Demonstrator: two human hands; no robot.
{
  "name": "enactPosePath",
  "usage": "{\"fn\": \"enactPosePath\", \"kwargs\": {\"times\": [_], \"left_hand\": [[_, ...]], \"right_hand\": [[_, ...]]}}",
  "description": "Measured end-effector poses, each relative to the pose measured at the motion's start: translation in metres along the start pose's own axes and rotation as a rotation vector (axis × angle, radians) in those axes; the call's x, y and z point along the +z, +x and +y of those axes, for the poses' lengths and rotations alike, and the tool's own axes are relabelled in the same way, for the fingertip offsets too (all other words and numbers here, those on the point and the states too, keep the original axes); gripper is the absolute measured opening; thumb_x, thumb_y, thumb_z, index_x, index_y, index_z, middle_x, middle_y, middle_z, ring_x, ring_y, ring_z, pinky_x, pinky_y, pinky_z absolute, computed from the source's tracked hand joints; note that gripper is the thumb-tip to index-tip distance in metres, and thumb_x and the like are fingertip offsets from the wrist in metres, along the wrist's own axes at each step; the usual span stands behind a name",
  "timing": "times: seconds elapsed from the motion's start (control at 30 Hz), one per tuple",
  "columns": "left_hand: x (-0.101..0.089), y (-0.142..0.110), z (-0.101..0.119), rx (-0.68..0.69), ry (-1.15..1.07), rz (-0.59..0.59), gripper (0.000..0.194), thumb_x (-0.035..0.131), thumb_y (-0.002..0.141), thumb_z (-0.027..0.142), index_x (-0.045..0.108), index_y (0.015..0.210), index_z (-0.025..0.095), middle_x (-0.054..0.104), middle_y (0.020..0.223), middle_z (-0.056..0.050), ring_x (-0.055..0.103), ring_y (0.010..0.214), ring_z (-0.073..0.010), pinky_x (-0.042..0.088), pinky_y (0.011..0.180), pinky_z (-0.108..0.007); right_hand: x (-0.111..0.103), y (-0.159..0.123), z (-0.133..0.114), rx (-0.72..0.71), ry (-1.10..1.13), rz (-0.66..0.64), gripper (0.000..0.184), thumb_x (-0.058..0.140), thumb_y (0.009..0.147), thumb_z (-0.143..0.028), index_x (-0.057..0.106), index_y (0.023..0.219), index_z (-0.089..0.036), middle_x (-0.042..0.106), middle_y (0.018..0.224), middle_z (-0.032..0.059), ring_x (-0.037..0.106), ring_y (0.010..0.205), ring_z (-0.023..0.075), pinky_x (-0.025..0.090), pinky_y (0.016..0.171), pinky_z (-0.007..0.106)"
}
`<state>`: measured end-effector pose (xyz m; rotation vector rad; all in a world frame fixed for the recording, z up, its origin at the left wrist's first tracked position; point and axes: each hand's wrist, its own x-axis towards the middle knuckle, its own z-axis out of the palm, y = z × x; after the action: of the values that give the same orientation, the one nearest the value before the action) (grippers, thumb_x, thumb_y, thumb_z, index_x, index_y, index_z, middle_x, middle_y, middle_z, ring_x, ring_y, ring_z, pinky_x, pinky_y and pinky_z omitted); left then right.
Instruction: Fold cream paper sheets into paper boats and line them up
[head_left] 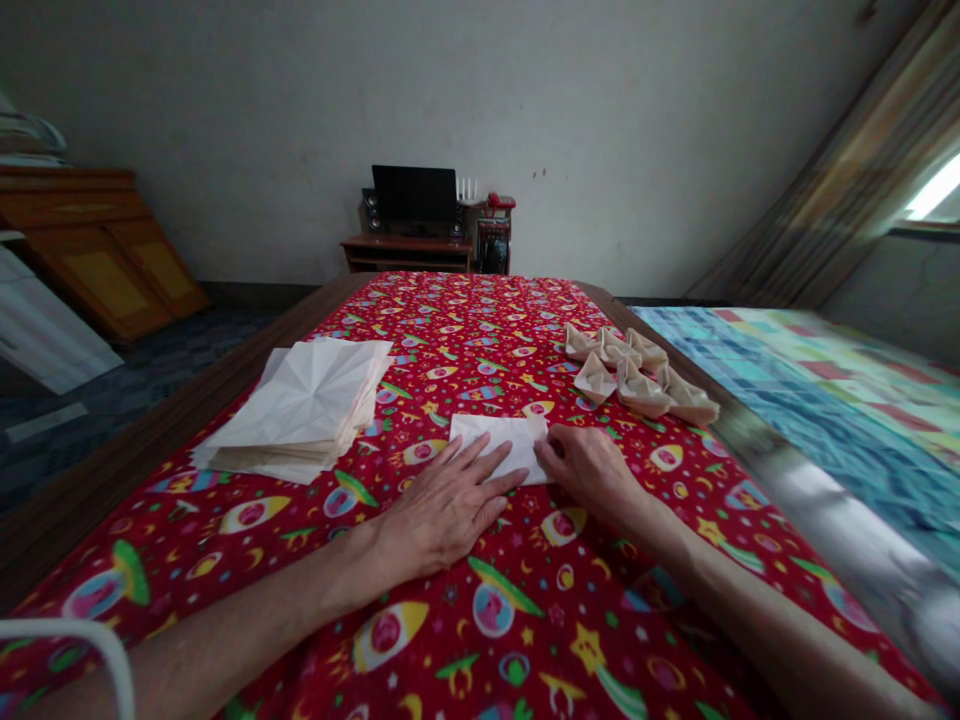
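A white sheet of paper [499,428], folded into a small rectangle, lies on the red patterned cloth in front of me. My left hand [454,505] rests flat on its near left part, fingers spread. At the paper's right edge, my right hand [589,465] is closed, thumb and fingertips pinching that edge. To the left sits a stack of creased paper sheets [311,390], the top one marked with fold lines radiating from its middle. Several folded paper pieces [641,385] with pointed corners stand grouped at the right.
The red cloth [480,600] covers a long wooden table [247,370]. Beyond its far end are a monitor [415,200] with speakers and a red telephone [499,202]. A wooden cabinet [97,250] stands left; a bed with a patchwork cover [817,400] lies right. A white cable [97,635] curves at lower left.
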<state>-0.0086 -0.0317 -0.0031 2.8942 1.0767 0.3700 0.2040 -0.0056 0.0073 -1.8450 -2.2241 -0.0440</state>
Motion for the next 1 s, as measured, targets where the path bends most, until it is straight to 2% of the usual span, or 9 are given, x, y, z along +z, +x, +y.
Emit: {"fn": "enactPosePath", "kwargs": {"times": [0.1, 0.17, 0.27, 0.33, 0.43, 0.53, 0.6, 0.77, 1.0], "left_hand": [[0.0, 0.0, 0.001, 0.001, 0.005, -0.005, 0.04, 0.034, 0.097, 0.031, 0.04, 0.136, 0.031, 0.036, 0.146, -0.005, 0.029, 0.137, -0.0263, 0.028, 0.108, -0.052], [0.0, 0.0, 0.001, 0.0, 0.002, -0.003, 0.04, 0.034, 0.097, 0.031, 0.04, 0.136, 0.03, 0.037, 0.146, -0.006, 0.028, 0.137, -0.0262, 0.028, 0.108, -0.052], [0.002, 0.001, 0.0, 0.011, 0.009, -0.011, 0.04, 0.033, 0.097, 0.032, 0.04, 0.136, 0.029, 0.035, 0.147, -0.006, 0.026, 0.138, -0.0273, 0.028, 0.107, -0.053], [0.003, 0.001, 0.0, 0.012, 0.022, -0.019, 0.039, 0.032, 0.097, 0.033, 0.043, 0.133, 0.026, 0.035, 0.147, -0.007, 0.026, 0.137, -0.0281, 0.028, 0.108, -0.052], [0.004, 0.002, -0.001, -0.001, 0.032, -0.025, 0.039, 0.03, 0.097, 0.033, 0.045, 0.132, 0.023, 0.036, 0.146, -0.008, 0.027, 0.137, -0.027, 0.027, 0.109, -0.048], [0.004, 0.002, -0.001, -0.005, 0.03, -0.027, 0.041, 0.03, 0.097, 0.034, 0.04, 0.136, 0.025, 0.033, 0.148, -0.006, 0.026, 0.138, -0.0263, 0.026, 0.11, -0.047], [0.003, 0.002, -0.002, -0.004, 0.025, -0.029, 0.041, 0.03, 0.097, 0.035, 0.039, 0.137, 0.027, 0.032, 0.148, -0.005, 0.026, 0.138, -0.0262, 0.025, 0.11, -0.047], [0.001, -0.002, -0.006, 0.006, 0.017, -0.044, 0.043, 0.03, 0.097, 0.037, 0.036, 0.139, 0.03, 0.032, 0.149, -0.004, 0.025, 0.138, -0.0252, 0.024, 0.111, -0.046], [-0.006, -0.023, -0.016, -0.015, 0.051, -0.052, 0.04, 0.03, 0.098, 0.035, 0.039, 0.137, 0.032, 0.034, 0.148, -0.001, 0.029, 0.137, -0.0225, 0.025, 0.11, -0.046]], "right_hand": [[-0.002, -0.008, 0.002, -0.033, -0.028, 0.106, 0.025, 0.043, 0.09, -0.029, 0.065, 0.087, -0.018, 0.066, 0.071, 0.0077, 0.059, 0.065, 0.0174, 0.035, 0.055, 0.026], [-0.003, -0.016, 0.0, -0.121, -0.036, 0.212, 0.025, 0.041, 0.091, -0.023, 0.065, 0.1, -0.018, 0.068, 0.085, 0.0114, 0.062, 0.076, 0.0207, 0.043, 0.064, 0.028], [-0.001, -0.034, -0.011, -0.418, -0.008, 0.262, 0.034, 0.037, 0.092, -0.016, 0.059, 0.118, -0.016, 0.065, 0.11, 0.014, 0.061, 0.098, 0.0244, 0.05, 0.08, 0.035], [0.004, -0.045, -0.02, -0.586, 0.009, 0.219, 0.041, 0.036, 0.093, -0.018, 0.047, 0.132, -0.013, 0.056, 0.128, 0.0148, 0.051, 0.118, 0.0264, 0.046, 0.095, 0.042], [0.013, -0.056, -0.024, -0.589, 0.021, 0.119, 0.059, 0.04, 0.094, -0.037, 0.03, 0.142, -0.005, 0.036, 0.143, 0.0206, 0.032, 0.134, 0.0288, 0.04, 0.103, 0.045], [0.017, -0.06, -0.016, -0.601, 0.055, 0.052, 0.069, 0.039, 0.093, -0.044, 0.016, 0.147, -0.007, 0.025, 0.149, 0.0187, 0.022, 0.138, 0.0256, 0.036, 0.108, 0.042], [0.017, -0.062, -0.008, -0.605, 0.05, 0.033, 0.072, 0.039, 0.093, -0.046, 0.013, 0.148, -0.007, 0.02, 0.15, 0.0177, 0.018, 0.139, 0.0251, 0.033, 0.109, 0.041], [0.01, -0.067, 0.006, -0.606, -0.023, 0.003, 0.067, 0.037, 0.094, -0.044, 0.02, 0.146, -0.006, 0.022, 0.15, 0.0176, 0.017, 0.139, 0.0257, 0.032, 0.11, 0.041], [0.001, -0.07, 0.013, -0.585, -0.088, -0.03, 0.058, 0.034, 0.096, -0.041, 0.035, 0.14, -0.004, 0.03, 0.146, 0.0175, 0.026, 0.136, 0.0267, 0.036, 0.108, 0.043]]}}
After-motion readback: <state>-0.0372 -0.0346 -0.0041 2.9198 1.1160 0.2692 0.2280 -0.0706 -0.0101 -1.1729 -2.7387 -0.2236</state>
